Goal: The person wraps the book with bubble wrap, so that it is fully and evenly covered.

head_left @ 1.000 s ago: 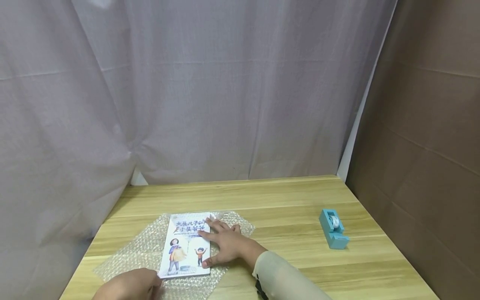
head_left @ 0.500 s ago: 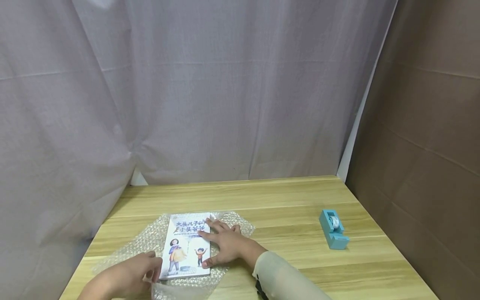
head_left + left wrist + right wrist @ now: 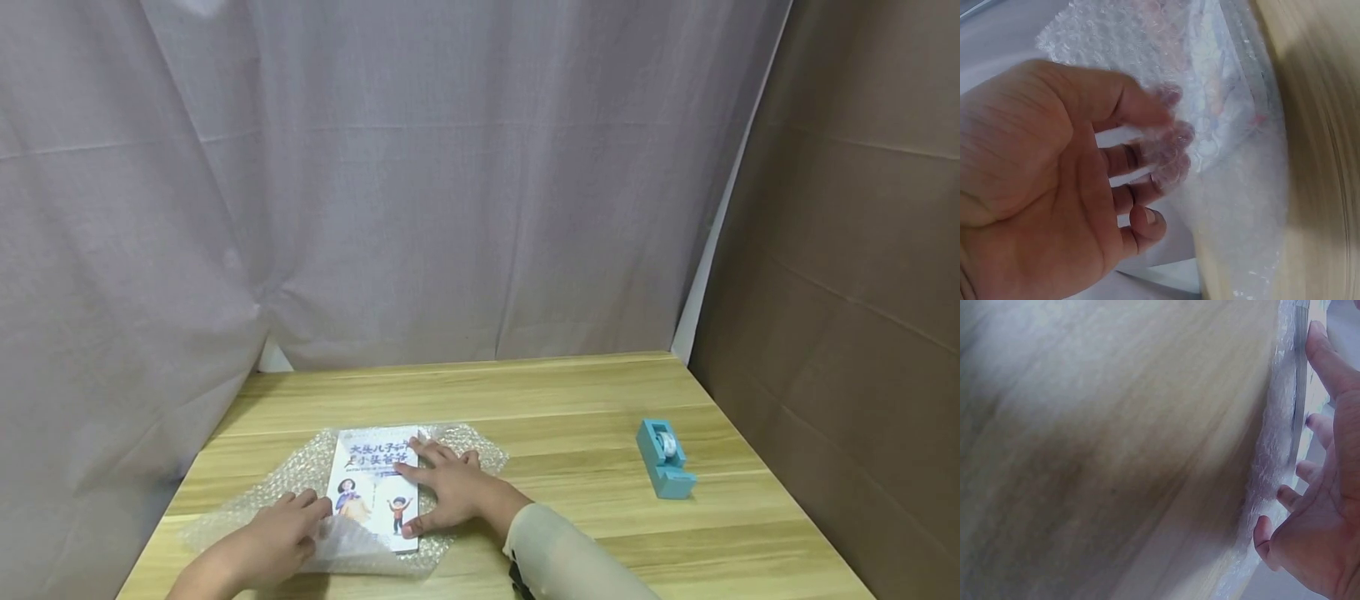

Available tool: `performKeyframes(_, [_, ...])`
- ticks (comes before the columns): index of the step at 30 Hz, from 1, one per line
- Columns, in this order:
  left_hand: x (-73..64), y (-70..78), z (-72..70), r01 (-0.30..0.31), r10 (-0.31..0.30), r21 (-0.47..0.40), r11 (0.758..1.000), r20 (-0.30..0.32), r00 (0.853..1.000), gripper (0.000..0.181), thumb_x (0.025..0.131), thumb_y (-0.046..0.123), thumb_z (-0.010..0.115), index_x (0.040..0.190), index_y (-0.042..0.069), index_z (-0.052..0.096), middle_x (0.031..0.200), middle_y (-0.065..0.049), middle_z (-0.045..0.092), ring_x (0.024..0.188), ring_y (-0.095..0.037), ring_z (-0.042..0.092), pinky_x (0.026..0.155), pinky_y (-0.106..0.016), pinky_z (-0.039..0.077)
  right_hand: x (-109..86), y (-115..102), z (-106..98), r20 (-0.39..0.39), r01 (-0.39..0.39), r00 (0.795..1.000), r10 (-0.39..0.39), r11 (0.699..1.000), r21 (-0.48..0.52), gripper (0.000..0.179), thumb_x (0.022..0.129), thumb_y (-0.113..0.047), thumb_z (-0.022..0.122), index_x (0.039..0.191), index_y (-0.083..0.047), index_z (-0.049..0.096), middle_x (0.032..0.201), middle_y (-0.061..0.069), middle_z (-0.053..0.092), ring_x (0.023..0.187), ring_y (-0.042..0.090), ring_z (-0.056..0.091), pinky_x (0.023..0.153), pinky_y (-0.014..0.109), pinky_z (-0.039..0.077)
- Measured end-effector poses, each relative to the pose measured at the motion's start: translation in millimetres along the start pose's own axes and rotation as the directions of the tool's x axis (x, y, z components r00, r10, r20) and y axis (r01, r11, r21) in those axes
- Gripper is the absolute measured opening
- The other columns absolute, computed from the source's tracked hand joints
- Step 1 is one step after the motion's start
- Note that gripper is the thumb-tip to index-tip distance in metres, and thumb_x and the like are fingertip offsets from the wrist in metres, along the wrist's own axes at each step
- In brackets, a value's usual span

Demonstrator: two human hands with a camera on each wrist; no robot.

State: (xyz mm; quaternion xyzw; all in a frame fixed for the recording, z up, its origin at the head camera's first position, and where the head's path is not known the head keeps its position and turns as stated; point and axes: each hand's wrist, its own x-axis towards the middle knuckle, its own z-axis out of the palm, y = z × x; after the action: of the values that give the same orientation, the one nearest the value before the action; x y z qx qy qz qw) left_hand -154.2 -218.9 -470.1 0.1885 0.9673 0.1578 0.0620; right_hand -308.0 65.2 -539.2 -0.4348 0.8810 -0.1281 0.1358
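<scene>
A book with a white illustrated cover lies on a sheet of bubble wrap on the table. My left hand pinches the near left part of the sheet between thumb and fingers. That flap of bubble wrap is folded up over the book's lower left corner, and fingertips show through it in the left wrist view. My right hand rests with spread fingers on the right side of the cover. In the right wrist view the book's page edge runs beside the fingers, above the wrap.
A blue tape dispenser with a roll of clear tape stands at the right of the wooden table. Grey curtains hang behind and to the left. A brown cloth borders the right side.
My left hand has lifted the near edge of the bubble wrap and drawn it up over the book's lower part. The right hand has stayed on the cover.
</scene>
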Motion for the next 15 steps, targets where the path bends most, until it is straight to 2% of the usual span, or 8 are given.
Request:
performKeyframes(2, [2.3, 1.3, -0.2, 0.013, -0.013, -0.017, 1.000, 0.010, 1.000, 0.026, 0.096, 0.008, 0.076, 0.111, 0.023, 0.063, 0.117, 0.002, 0.063, 0.100, -0.024, 0.058, 0.076, -0.051, 0.054, 0.5, 0, -1, -0.003, 0.000, 1.000, 0.000, 1.000, -0.007, 0.106, 0.087, -0.084, 0.072, 0.174, -0.046, 0.025, 0.189, -0.001, 0.005, 0.174, 0.038, 0.014, 0.124, 0.089, 0.021])
performKeyframes(4, [4.9, 2.4, -0.2, -0.032, 0.032, 0.001, 0.999, -0.001, 0.999, 0.024, 0.096, 0.018, 0.082, 0.114, 0.026, 0.067, 0.122, 0.000, 0.067, 0.104, -0.027, 0.063, 0.080, -0.055, 0.057, 0.6, -1, -2, -0.006, 0.000, 1.000, 0.000, 1.000, -0.009, 0.106, 0.087, -0.084, 0.072, 0.174, -0.047, 0.026, 0.189, -0.001, 0.005, 0.174, 0.038, 0.014, 0.124, 0.089, 0.021])
performKeyframes(6, [7.9, 3.4, 0.2, -0.109, 0.110, 0.030, 0.994, -0.028, 0.994, 0.023, 0.096, 0.025, 0.084, 0.113, 0.028, 0.070, 0.124, 0.000, 0.071, 0.110, -0.030, 0.068, 0.087, -0.059, 0.059, 0.4, -1, -3, -0.005, 0.000, 1.000, 0.000, 1.000, -0.005, 0.106, 0.087, -0.083, 0.073, 0.174, -0.046, 0.026, 0.189, -0.001, 0.005, 0.174, 0.037, 0.014, 0.124, 0.088, 0.021])
performKeyframes(9, [12.7, 4.6, 1.4, -0.218, 0.222, 0.074, 0.973, -0.064, 0.973, 0.016, 0.097, 0.029, 0.084, 0.110, 0.028, 0.073, 0.118, 0.009, 0.074, 0.112, -0.021, 0.072, 0.101, -0.060, 0.060, -0.1, -2, -3, -0.007, 0.001, 1.000, -0.001, 1.000, -0.004, 0.105, 0.087, -0.082, 0.074, 0.174, -0.045, 0.027, 0.189, 0.000, 0.006, 0.174, 0.037, 0.015, 0.124, 0.088, 0.022])
performKeyframes(12, [15.5, 6.1, 1.6, -0.242, 0.248, 0.082, 0.967, -0.078, 0.965, 0.015, 0.099, 0.032, 0.083, 0.110, 0.025, 0.075, 0.115, 0.013, 0.075, 0.116, -0.018, 0.074, 0.110, -0.066, 0.055, 0.0, -2, -3, -0.005, 0.000, 1.000, 0.000, 1.000, 0.001, 0.105, 0.087, -0.082, 0.074, 0.174, -0.044, 0.028, 0.189, 0.001, 0.006, 0.173, 0.038, 0.015, 0.124, 0.088, 0.021])
performKeyframes(15, [15.7, 7.1, 1.4, -0.216, 0.224, 0.091, 0.972, -0.094, 0.970, 0.020, 0.099, 0.035, 0.083, 0.112, 0.021, 0.078, 0.117, 0.009, 0.078, 0.118, -0.023, 0.075, 0.113, -0.065, 0.054, 0.3, -2, -2, -0.004, -0.004, 1.000, 0.004, 1.000, 0.001, 0.106, 0.087, -0.083, 0.074, 0.174, -0.045, 0.028, 0.189, 0.001, 0.006, 0.173, 0.039, 0.015, 0.124, 0.089, 0.021])
